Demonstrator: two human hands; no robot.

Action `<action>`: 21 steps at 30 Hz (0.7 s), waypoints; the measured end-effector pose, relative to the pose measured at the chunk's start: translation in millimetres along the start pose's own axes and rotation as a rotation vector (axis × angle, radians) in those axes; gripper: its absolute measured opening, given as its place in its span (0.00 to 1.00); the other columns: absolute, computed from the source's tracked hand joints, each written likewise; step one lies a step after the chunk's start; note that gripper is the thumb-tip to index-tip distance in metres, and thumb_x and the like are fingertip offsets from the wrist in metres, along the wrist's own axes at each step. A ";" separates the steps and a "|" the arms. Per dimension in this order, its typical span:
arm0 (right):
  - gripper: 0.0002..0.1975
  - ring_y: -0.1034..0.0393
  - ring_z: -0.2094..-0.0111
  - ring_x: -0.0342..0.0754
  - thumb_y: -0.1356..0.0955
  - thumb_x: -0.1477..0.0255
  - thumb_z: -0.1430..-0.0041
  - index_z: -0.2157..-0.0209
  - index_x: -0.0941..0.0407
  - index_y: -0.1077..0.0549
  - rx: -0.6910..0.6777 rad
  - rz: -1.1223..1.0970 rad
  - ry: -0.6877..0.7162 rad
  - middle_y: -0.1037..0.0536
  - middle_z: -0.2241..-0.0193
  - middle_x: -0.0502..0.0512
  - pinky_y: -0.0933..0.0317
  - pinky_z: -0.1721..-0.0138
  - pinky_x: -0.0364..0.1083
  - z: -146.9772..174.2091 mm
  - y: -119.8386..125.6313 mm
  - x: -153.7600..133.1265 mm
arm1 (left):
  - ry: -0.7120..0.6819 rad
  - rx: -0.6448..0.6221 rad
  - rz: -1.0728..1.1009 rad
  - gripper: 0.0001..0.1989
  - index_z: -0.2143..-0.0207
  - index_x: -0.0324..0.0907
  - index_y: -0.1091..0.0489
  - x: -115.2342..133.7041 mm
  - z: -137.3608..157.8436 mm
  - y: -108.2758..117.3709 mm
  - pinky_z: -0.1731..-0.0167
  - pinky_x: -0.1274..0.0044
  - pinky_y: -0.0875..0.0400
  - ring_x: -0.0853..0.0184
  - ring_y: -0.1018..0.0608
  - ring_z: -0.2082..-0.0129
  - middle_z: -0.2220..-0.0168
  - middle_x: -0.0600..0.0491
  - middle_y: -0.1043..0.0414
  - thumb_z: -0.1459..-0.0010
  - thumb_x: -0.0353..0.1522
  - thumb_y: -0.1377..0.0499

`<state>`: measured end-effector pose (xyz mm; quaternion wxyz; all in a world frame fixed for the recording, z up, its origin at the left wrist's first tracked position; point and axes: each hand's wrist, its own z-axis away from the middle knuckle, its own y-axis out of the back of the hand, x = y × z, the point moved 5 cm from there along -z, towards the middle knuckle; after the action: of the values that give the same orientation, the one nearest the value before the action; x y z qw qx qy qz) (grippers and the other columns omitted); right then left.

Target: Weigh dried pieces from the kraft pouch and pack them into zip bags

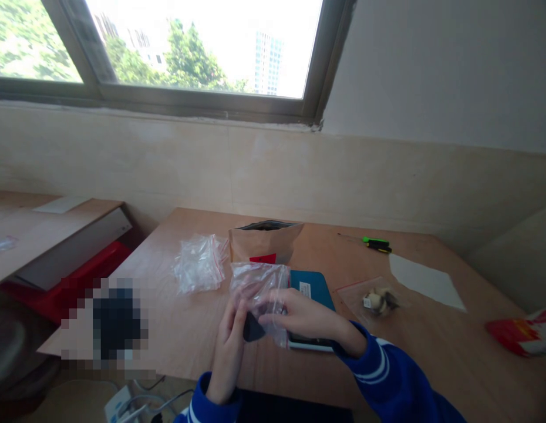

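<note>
A clear zip bag (266, 282) is held up over the near middle of the table. My left hand (231, 326) grips its left side, thumb up along the plastic. From the right, my right hand (295, 311) reaches to the same bag with bent fingers, and its fingertips show through the plastic. Whether those fingers are inside the bag or behind it, I cannot tell. A small black piece (254, 329) shows between the hands, its kind unclear. Under my right hand lies a flat device with a teal top (314, 282), partly covered. Just beyond the bag stands an open brown paper pouch (259, 244).
Left of the pouch is a pile of clear bags (200, 264). To the right lie a bag of small pale pieces (378, 301), a green-black screwdriver (376, 242), a white sheet (425, 282) and a red-white packet (523, 333). A power strip (121, 405) sits below the table's edge.
</note>
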<state>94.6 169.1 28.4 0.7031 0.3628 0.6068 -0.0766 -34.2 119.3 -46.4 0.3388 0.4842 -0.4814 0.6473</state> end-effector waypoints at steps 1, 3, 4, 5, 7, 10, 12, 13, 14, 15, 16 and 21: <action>0.11 0.25 0.59 0.49 0.32 0.68 0.40 0.58 0.55 0.21 0.023 -0.026 -0.029 0.19 0.60 0.54 0.33 0.54 0.48 -0.3 1.9 3.2 | -0.003 -0.007 0.005 0.25 0.48 0.47 0.27 2.9 0.1 -0.9 0.38 0.66 0.41 0.57 0.33 0.39 0.44 0.52 0.28 0.45 0.49 0.41; 0.12 0.25 0.61 0.49 0.31 0.64 0.41 0.61 0.56 0.20 0.054 -0.091 -0.074 0.18 0.62 0.54 0.32 0.55 0.48 -0.4 5.2 8.2 | -0.014 -0.016 0.006 0.26 0.48 0.48 0.28 8.9 0.4 -2.0 0.38 0.67 0.40 0.57 0.33 0.39 0.43 0.52 0.30 0.45 0.49 0.40; 0.13 0.25 0.61 0.49 0.30 0.63 0.42 0.62 0.56 0.20 0.050 -0.129 -0.088 0.18 0.63 0.55 0.32 0.56 0.48 -0.3 5.7 9.9 | -0.017 -0.023 0.005 0.26 0.47 0.48 0.28 11.2 0.5 -2.2 0.39 0.67 0.40 0.57 0.33 0.39 0.42 0.52 0.30 0.45 0.49 0.40; 0.14 0.25 0.61 0.49 0.29 0.62 0.43 0.62 0.57 0.20 0.035 -0.170 -0.100 0.18 0.63 0.55 0.32 0.56 0.48 -0.2 5.4 11.3 | -0.015 -0.034 0.005 0.26 0.47 0.48 0.28 12.4 0.6 -2.2 0.39 0.67 0.39 0.57 0.32 0.39 0.42 0.52 0.30 0.45 0.49 0.40; 0.17 0.25 0.61 0.48 0.27 0.61 0.47 0.60 0.57 0.21 -0.007 -0.262 -0.121 0.19 0.63 0.55 0.32 0.56 0.47 -0.1 3.2 13.9 | -0.002 -0.029 0.011 0.27 0.48 0.46 0.28 11.2 0.3 0.3 0.40 0.67 0.38 0.57 0.31 0.40 0.43 0.50 0.29 0.46 0.50 0.40; 0.21 0.25 0.61 0.47 0.24 0.62 0.52 0.57 0.57 0.23 -0.022 -0.380 -0.129 0.20 0.62 0.54 0.31 0.55 0.48 -0.2 1.7 17.8 | 0.050 0.054 0.023 0.29 0.48 0.45 0.28 2.0 -1.3 9.8 0.46 0.67 0.31 0.54 0.28 0.43 0.45 0.48 0.28 0.48 0.51 0.39; 0.21 0.25 0.60 0.46 0.24 0.64 0.52 0.57 0.57 0.24 0.016 -0.404 -0.129 0.20 0.61 0.54 0.32 0.53 0.48 0.4 5.6 19.8 | 0.097 0.108 0.031 0.32 0.46 0.45 0.30 -5.2 -2.6 16.3 0.51 0.67 0.27 0.53 0.25 0.47 0.45 0.47 0.28 0.49 0.51 0.38; 0.20 0.25 0.59 0.46 0.24 0.64 0.51 0.57 0.57 0.24 0.040 -0.400 -0.124 0.20 0.61 0.55 0.32 0.53 0.48 1.2 9.5 19.4 | 0.113 0.127 0.037 0.33 0.45 0.45 0.31 -7.5 -3.2 18.9 0.52 0.67 0.26 0.53 0.24 0.48 0.45 0.46 0.28 0.49 0.51 0.39; 0.19 0.25 0.59 0.46 0.25 0.65 0.50 0.57 0.57 0.24 0.066 -0.390 -0.111 0.20 0.60 0.55 0.32 0.52 0.48 2.3 14.9 17.4 | 0.121 0.143 0.043 0.33 0.44 0.45 0.32 -8.8 -3.7 21.3 0.53 0.67 0.26 0.53 0.24 0.48 0.45 0.46 0.28 0.48 0.52 0.39; 0.18 0.25 0.58 0.46 0.25 0.65 0.49 0.57 0.57 0.24 0.094 -0.378 -0.088 0.20 0.59 0.55 0.32 0.52 0.47 3.7 21.8 13.3 | 0.122 0.158 0.048 0.33 0.43 0.45 0.33 -9.0 -4.1 23.4 0.52 0.67 0.26 0.53 0.25 0.47 0.44 0.46 0.28 0.47 0.52 0.40; 0.17 0.25 0.58 0.46 0.26 0.65 0.47 0.57 0.56 0.24 0.125 -0.366 -0.059 0.20 0.59 0.55 0.32 0.52 0.47 5.4 30.1 7.3 | 0.119 0.175 0.051 0.33 0.43 0.45 0.33 -8.4 -4.4 25.7 0.51 0.67 0.27 0.53 0.26 0.45 0.43 0.46 0.29 0.47 0.52 0.41; 0.12 0.24 0.56 0.47 0.29 0.66 0.43 0.57 0.54 0.23 0.475 -0.220 0.110 0.19 0.57 0.55 0.31 0.50 0.49 13.8 86.3 -38.4 | 0.085 0.208 0.068 0.33 0.39 0.48 0.38 -2.5 -6.8 35.6 0.54 0.69 0.26 0.55 0.29 0.43 0.42 0.47 0.31 0.42 0.53 0.47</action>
<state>143.3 210.5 99.2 0.5516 0.4531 0.6448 -0.2731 -67.8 114.9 -59.8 0.2847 0.4722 -0.4131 0.7247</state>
